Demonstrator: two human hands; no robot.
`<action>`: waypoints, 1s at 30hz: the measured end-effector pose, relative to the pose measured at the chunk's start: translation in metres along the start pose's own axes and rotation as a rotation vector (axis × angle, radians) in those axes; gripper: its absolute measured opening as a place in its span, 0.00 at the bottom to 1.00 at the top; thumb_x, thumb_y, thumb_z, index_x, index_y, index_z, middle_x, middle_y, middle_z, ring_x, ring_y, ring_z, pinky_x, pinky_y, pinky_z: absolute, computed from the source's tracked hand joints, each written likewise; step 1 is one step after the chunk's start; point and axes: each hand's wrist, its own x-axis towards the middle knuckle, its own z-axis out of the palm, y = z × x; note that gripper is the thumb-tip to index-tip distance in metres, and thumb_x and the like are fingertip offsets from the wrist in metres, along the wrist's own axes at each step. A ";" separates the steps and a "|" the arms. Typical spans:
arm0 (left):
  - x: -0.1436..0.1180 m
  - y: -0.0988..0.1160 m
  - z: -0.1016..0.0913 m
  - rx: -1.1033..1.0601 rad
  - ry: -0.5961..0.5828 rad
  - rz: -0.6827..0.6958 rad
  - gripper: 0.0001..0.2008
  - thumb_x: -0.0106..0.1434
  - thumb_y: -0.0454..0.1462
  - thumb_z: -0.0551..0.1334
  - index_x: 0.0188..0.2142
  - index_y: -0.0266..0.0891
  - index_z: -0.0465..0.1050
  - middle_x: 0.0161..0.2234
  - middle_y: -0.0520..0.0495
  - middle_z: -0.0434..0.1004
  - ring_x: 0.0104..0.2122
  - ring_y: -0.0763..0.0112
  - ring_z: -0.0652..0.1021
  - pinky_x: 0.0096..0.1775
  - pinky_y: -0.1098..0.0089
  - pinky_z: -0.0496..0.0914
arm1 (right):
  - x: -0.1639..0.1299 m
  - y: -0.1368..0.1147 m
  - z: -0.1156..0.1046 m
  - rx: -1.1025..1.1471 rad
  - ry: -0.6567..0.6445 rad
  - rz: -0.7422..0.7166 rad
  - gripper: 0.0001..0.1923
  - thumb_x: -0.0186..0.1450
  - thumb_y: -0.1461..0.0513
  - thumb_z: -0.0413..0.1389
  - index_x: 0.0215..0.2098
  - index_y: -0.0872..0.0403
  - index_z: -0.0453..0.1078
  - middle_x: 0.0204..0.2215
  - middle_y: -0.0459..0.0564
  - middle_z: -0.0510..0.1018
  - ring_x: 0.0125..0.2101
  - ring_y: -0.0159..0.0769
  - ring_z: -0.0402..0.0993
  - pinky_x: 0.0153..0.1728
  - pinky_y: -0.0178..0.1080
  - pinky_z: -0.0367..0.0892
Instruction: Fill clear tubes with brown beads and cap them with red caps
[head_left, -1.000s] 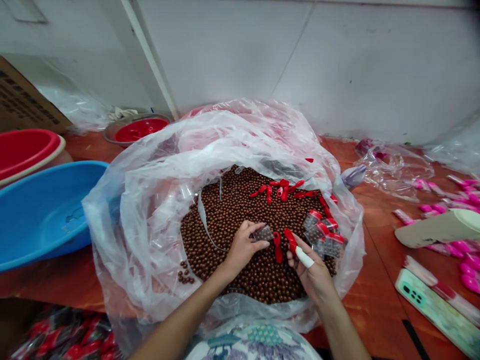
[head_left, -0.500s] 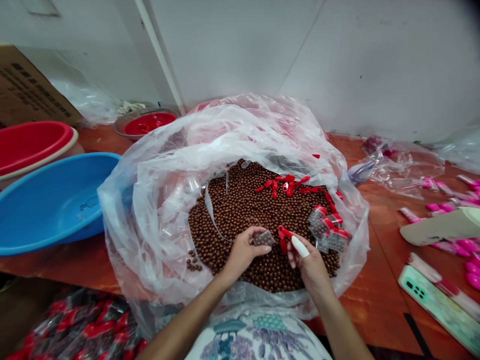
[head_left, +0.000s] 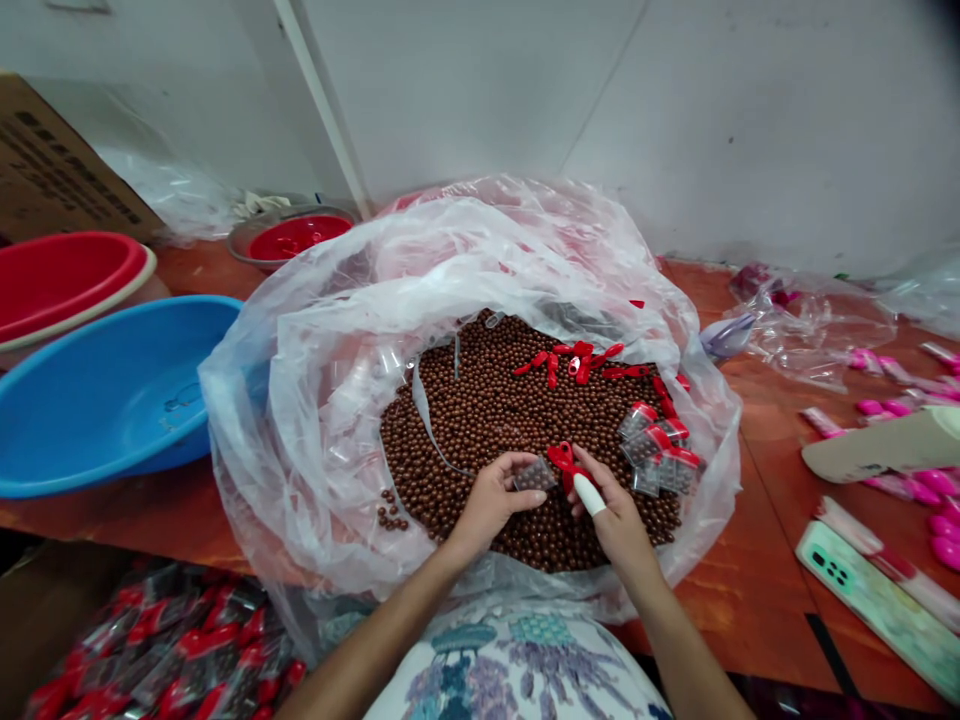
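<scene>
Between the thumb and fingers of my left hand (head_left: 491, 505) is a small clear plastic case (head_left: 534, 474) with brown balls inside. My right hand (head_left: 611, 510), its thumb wrapped in white, pinches a red plastic cap (head_left: 564, 460) just right of the case; a narrow gap seems to part them. Both hands are over a heap of shiny brown balls (head_left: 487, 400) in a big translucent plastic bag (head_left: 300, 350). Loose red caps (head_left: 581, 362) lie on the far side of the heap. Several red-capped cases (head_left: 656, 445) rest on the balls at the right.
A blue basin (head_left: 112, 400) and red basin (head_left: 67, 285) stand left, a cardboard box (head_left: 60, 165) behind them. Red-capped cases (head_left: 180, 640) fill a container at lower left. On the table (head_left: 757, 560) at right lie a phone (head_left: 877, 600), a beige cylinder (head_left: 885, 445) and pink pieces (head_left: 937, 490).
My right hand has moved slightly left, bringing the red cap closer to the clear case and turning it. My left hand has shifted slightly right in the view, which has also tilted a little.
</scene>
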 end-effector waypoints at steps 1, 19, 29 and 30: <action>-0.001 -0.001 0.001 -0.020 0.000 -0.007 0.22 0.44 0.30 0.68 0.41 0.37 0.69 0.38 0.47 0.76 0.39 0.69 0.75 0.46 0.67 0.65 | 0.000 0.000 0.001 0.010 0.007 0.001 0.25 0.59 0.56 0.55 0.55 0.48 0.62 0.43 0.49 0.73 0.34 0.33 0.70 0.32 0.36 0.68; -0.008 -0.009 0.009 -0.142 -0.011 -0.036 0.18 0.44 0.30 0.69 0.37 0.35 0.71 0.36 0.48 0.76 0.36 0.71 0.75 0.44 0.69 0.65 | -0.006 0.011 0.009 -0.092 -0.016 -0.073 0.19 0.65 0.54 0.47 0.52 0.50 0.65 0.48 0.50 0.73 0.49 0.41 0.68 0.51 0.47 0.62; -0.012 -0.007 0.012 -0.201 0.028 0.014 0.18 0.44 0.31 0.70 0.36 0.36 0.70 0.35 0.49 0.74 0.36 0.71 0.74 0.43 0.70 0.66 | -0.007 0.012 0.000 -0.853 -0.144 -0.657 0.30 0.61 0.58 0.54 0.59 0.56 0.52 0.53 0.59 0.66 0.53 0.45 0.62 0.52 0.49 0.62; -0.013 -0.008 0.013 -0.212 0.030 0.011 0.18 0.44 0.31 0.70 0.36 0.36 0.70 0.35 0.49 0.74 0.36 0.71 0.74 0.43 0.70 0.66 | -0.006 0.014 0.000 -0.903 -0.135 -0.706 0.34 0.59 0.57 0.56 0.60 0.58 0.50 0.53 0.61 0.65 0.53 0.47 0.62 0.51 0.50 0.62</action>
